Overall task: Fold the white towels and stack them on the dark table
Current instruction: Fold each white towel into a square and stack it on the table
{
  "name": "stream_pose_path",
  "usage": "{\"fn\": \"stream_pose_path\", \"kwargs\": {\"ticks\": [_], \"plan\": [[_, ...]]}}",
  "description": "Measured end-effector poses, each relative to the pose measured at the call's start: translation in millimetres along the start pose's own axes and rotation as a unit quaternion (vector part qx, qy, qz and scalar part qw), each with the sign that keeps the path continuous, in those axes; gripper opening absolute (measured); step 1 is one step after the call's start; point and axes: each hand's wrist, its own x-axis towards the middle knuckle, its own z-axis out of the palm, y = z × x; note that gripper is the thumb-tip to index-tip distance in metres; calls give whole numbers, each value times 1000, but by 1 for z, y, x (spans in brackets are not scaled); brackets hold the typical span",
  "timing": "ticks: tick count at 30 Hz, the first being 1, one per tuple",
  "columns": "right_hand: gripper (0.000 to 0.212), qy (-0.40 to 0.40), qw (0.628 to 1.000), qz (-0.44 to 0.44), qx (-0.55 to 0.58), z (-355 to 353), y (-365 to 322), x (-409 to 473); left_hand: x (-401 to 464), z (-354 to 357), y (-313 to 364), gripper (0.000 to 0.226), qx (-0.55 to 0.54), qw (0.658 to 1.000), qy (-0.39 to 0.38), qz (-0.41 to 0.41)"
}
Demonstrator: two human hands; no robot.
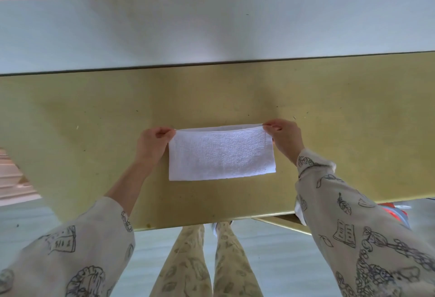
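One white towel (pixel 221 153) lies near the middle of the yellowish table (pixel 329 132), folded into a long strip with its fold line along the six o'clock edge. Both hands sit at its far corners: the left hand (pixel 154 141) at ten o'clock of the cloth, the right hand (pixel 286 136) at two o'clock. That hold looks chosen to keep the far edges aligned and the strip taut, so the layers lie square before the next fold.

Left fingers (pixel 164 133) are curled, pinching the far left corner between thumb and forefinger. Right fingers (pixel 273 127) are likewise curled and pinch the far right corner; the top edge rises slightly between the two grips, while the rest of the cloth rests flat. Neither hand is slack.

Patterned sleeves (pixel 353 221) cover both forearms. No stack and no other towel shows here, and I cannot tell where the dark table stands; only a dark band runs along twelve o'clock.
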Motion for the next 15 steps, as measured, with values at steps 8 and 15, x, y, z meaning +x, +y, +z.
{"fn": "stream_pose_path", "kwargs": {"ticks": [8,15], "plan": [[14,33,998,35,35,9,-3,7,4,4,-2,12,7,1000,28,2],[18,65,997,21,-31,12,-2,11,0,7,0,9,50,996,67,29]]}}
